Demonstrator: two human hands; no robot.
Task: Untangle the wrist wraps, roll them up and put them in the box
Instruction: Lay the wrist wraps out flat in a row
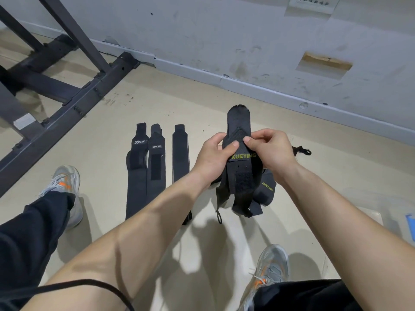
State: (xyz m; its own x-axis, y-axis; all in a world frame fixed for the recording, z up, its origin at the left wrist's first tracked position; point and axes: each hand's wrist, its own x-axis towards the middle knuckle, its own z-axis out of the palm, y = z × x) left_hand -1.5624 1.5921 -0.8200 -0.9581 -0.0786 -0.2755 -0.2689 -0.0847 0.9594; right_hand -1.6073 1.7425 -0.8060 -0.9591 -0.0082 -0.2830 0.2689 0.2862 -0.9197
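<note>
Black elastic: the tangled wrist wrap [239, 153] is hanging between both hands above the floor [202, 97], long axis running away from the person, free end pointing at the wall. Left hand [215, 153] and right hand [269, 149] are both pinching its upper band, thumbs nearly touching. Three straightened wraps [155, 169] are lying just left. The lower loops are overlapping, hard to separate by eye; the box [368, 223] is barely readable at right.

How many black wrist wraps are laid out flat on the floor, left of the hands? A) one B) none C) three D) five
C: three black fabric wrist wraps lie straight, side by side on the beige floor, while the left hand and right hand hold the tangled black XUEYING wrap.
</note>
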